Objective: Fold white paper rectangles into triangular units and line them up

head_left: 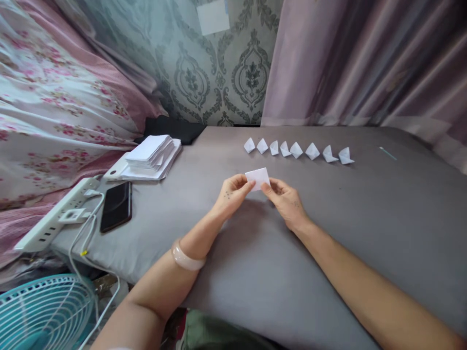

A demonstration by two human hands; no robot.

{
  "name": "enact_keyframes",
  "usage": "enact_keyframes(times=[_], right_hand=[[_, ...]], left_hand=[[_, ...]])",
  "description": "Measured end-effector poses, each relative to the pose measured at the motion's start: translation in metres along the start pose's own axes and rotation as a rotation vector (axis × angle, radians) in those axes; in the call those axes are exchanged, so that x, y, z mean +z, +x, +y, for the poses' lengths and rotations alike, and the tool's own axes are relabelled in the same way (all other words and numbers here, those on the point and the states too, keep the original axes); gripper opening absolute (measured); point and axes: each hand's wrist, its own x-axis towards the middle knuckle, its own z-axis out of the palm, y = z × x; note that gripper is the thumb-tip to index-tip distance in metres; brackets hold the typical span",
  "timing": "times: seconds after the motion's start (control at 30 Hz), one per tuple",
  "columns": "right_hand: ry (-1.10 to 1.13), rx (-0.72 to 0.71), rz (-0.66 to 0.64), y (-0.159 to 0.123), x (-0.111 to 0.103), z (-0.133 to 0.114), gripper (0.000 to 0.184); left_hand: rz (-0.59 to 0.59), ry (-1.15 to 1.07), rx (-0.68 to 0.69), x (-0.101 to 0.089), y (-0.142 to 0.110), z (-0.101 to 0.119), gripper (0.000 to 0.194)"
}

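Note:
A small folded piece of white paper (258, 178) is held up above the grey cloth surface, between both hands. My left hand (234, 193) pinches its left side, thumb on the near face and fingers behind. On the right side, my right hand (286, 198) grips the same paper with the thumb at its lower corner; the fingers behind it are partly hidden. Beyond the hands stands a row of several small folded white paper shapes (296, 150), pointed at the top. A stack of white paper sheets (149, 150) lies at the back left.
A dark phone (116, 206) rests on the left beside a white power strip (54, 216) with plugged-in cables. Behind the stack is a black flat item (175, 129). A thin pale stick (387, 153) lies far right. A turquoise fan (44, 311) stands at lower left.

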Motion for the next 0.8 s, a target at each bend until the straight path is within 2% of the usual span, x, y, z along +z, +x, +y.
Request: enact_keyframes(times=[0.1, 0.17, 0.27, 0.37, 0.47, 0.53, 0.63, 0.7, 0.8], right_hand=[[0.001, -0.099, 0.085, 0.004, -0.002, -0.002, 0.051], [0.014, -0.106, 0.063, 0.005, -0.003, -0.001, 0.044], [0.039, -0.065, 0.019, 0.005, -0.002, 0.001, 0.033], [0.202, 0.025, 0.030, 0.003, 0.001, 0.003, 0.029], [0.441, 0.121, 0.061, 0.002, 0.006, 0.005, 0.029], [0.504, 0.147, 0.056, 0.001, 0.008, 0.006, 0.028], [0.385, 0.122, 0.051, 0.002, 0.006, 0.007, 0.030], [0.238, 0.056, 0.070, 0.003, 0.003, 0.005, 0.031], [0.075, -0.073, 0.057, 0.003, -0.002, 0.001, 0.033]], left_hand=[[-0.099, 0.293, 0.102, -0.001, -0.003, 0.001, 0.018], [-0.163, 0.469, 0.133, -0.002, -0.006, 0.002, 0.017], [-0.162, 0.561, 0.160, -0.001, -0.008, 0.005, 0.017], [-0.131, 0.341, 0.096, 0.001, -0.006, 0.006, 0.020], [-0.087, 0.013, -0.072, 0.004, -0.004, 0.003, 0.030], [-0.044, -0.136, -0.164, 0.006, -0.003, 0.001, 0.033], [0.043, -0.255, -0.196, 0.006, -0.001, 0.000, 0.030], [0.086, -0.280, -0.174, 0.005, 0.000, 0.001, 0.029], [0.089, -0.257, -0.125, 0.003, 0.000, 0.005, 0.028]])
